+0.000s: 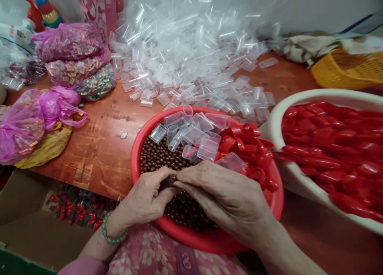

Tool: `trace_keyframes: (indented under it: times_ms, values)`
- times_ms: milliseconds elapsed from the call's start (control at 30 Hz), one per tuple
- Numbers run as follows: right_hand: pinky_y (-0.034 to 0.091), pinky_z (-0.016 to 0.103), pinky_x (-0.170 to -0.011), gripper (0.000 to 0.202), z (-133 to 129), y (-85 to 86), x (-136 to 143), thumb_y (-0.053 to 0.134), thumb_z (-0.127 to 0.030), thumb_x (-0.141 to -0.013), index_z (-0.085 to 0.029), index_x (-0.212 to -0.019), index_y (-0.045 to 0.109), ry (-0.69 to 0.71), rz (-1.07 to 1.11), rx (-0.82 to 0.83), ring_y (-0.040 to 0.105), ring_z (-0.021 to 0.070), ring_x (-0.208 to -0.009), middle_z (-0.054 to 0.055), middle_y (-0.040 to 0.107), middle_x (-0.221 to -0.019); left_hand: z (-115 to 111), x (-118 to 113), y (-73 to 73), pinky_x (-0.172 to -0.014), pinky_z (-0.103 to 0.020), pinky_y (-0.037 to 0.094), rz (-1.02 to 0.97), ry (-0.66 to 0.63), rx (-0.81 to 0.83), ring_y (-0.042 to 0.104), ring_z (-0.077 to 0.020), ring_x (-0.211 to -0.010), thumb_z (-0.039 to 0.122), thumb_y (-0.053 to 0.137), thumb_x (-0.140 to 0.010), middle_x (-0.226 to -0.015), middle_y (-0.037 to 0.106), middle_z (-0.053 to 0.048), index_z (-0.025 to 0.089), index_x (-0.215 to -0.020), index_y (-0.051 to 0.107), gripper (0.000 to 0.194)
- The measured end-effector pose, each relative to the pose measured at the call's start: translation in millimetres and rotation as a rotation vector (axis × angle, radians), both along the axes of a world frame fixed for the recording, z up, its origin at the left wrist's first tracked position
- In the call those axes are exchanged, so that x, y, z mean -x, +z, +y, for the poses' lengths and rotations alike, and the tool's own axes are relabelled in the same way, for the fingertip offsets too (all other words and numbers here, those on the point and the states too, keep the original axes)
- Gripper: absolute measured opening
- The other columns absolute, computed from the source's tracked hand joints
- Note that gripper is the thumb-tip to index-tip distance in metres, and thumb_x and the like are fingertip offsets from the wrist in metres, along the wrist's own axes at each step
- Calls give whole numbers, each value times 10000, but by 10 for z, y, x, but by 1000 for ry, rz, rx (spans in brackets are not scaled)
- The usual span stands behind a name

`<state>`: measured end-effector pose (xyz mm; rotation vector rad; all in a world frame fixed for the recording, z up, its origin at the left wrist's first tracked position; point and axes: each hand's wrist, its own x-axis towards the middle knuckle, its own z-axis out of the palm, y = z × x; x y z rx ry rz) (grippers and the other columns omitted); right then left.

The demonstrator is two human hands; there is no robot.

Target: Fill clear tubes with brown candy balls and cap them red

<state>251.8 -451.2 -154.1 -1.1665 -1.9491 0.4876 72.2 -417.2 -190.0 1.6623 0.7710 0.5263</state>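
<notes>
Over a red basin (136, 157) my two hands meet fingertip to fingertip. My left hand (149, 195), with a green bead bracelet (112, 237) at the wrist, curls thumb and forefinger round a small dark item mostly hidden between them. My right hand (227, 199) is closed, thumb against fingers, and a brown ball (174, 178) shows at its tips. Many small glossy brown balls (158, 157) fill the basin's left and front. Clear plastic cases (194, 135) lie on them at the back, and red plastic caps (239, 143) are heaped on the right.
A large pile of clear cases (191, 55) covers the table's back. A white tub (277, 125) of red plastic pieces stands right, below a yellow basket (332, 71). Pink bags (72, 43) lie left. A cardboard box (26, 219) below the edge holds filled red-capped pieces (77, 207).
</notes>
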Motion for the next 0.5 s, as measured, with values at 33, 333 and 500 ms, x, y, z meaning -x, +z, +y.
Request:
trace_keyframes:
  times_ms: [33, 333, 500]
  values:
    - [534, 217, -675, 125, 2, -15, -1, 562, -90, -910, -171, -926, 655, 1, -2, -1, 643, 115, -721, 16, 701, -819, 3, -1, -7, -781, -255, 441, 2, 5, 9, 581, -142, -853, 219, 518, -926, -919, 638, -25, 165, -995, 601, 121]
    - [529, 170, -748, 93, -126, -55, -81, 591, -141, -911, -183, -984, 631, -67, 18, -10, 651, 97, -769, 9, 693, -853, -6, 64, 26, -807, -223, 450, -99, 41, 84, 582, -123, -872, 239, 569, -916, -951, 648, -24, 164, -1028, 623, 146]
    - [530, 200, -811, 155, -113, -119, -138, 607, -249, -923, -210, -1072, 602, -52, 39, 32, 647, 127, -881, 28, 680, -942, 11, 51, 22, -810, -217, 445, -75, 1, 55, 600, -126, -868, 184, 597, -882, -955, 673, -36, 148, -1019, 645, 150]
